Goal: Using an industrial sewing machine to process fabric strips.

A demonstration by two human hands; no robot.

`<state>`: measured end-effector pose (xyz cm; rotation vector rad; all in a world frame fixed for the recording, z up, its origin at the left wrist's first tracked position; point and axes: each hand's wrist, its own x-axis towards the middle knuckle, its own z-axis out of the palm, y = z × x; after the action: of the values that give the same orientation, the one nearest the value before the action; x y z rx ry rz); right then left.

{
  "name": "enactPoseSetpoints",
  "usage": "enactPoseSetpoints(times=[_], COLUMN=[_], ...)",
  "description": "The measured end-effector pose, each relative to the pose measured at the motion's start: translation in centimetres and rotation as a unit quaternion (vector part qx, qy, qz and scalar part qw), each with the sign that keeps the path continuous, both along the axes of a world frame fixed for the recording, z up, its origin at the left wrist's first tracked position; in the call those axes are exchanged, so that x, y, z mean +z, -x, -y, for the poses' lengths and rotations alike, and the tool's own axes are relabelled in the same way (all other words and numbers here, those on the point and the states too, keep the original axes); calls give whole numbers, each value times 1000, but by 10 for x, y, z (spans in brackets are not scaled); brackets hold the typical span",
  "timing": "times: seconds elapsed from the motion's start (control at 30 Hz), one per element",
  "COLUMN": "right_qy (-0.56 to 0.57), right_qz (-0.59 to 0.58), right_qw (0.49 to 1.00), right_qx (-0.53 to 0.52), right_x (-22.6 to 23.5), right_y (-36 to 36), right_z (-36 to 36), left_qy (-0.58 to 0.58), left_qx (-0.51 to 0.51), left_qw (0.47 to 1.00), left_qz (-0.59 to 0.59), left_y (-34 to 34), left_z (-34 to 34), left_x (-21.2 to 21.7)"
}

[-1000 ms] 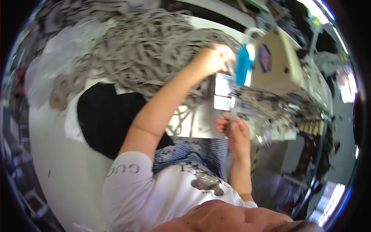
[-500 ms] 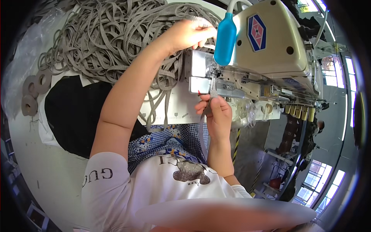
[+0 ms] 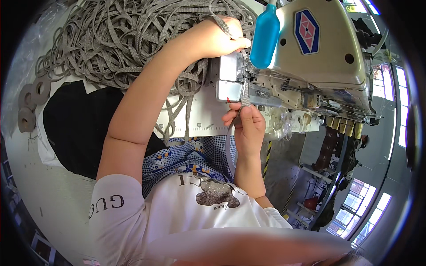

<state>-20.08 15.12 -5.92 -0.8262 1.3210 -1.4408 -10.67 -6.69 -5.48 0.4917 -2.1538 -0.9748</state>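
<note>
A grey woven strap runs lengthwise under the needle area of a beige sewing machine. On the near side of the metal plate, my right hand pinches the strap between thumb and fingers, and its tail hangs down toward my lap. Behind the needle area, my left hand is closed, its thumb stretched toward the strap there; its other fingertips are hidden. A loop of strap lies across the back of this hand. Beside my left thumb hangs a blue tapered lamp on a pale stem.
A big tangled heap of grey strap covers the table's far left. Black cloth lies left of my forearm, with several grey rolls beyond it. A small red-tipped piece sits at the metal plate's edge.
My left hand has turned, its knuckles now up, and a loop of strap has come over it. My right hand keeps its pinch near the plate. The whole view has shifted slightly.
</note>
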Motion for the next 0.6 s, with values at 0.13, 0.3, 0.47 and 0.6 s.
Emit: enactPoseSetpoints(times=[0.13, 0.3, 0.47, 0.6], right_qy=[1, 2, 4, -1], right_qz=[4, 8, 22, 12], right_qw=[1000, 1000, 1000, 1000], right_qx=[-5, -14, -18, -8], right_x=[0, 0, 2, 1], right_y=[-2, -3, -5, -3], right_z=[1, 1, 2, 2], left_qy=[58, 87, -140, -231], left_qx=[22, 37, -91, -106], left_qw=[998, 994, 986, 966], left_qz=[-28, -51, -14, -47], left_y=[6, 12, 12, 18], left_z=[1, -4, -4, -5], left_x=[-10, -12, -11, -17])
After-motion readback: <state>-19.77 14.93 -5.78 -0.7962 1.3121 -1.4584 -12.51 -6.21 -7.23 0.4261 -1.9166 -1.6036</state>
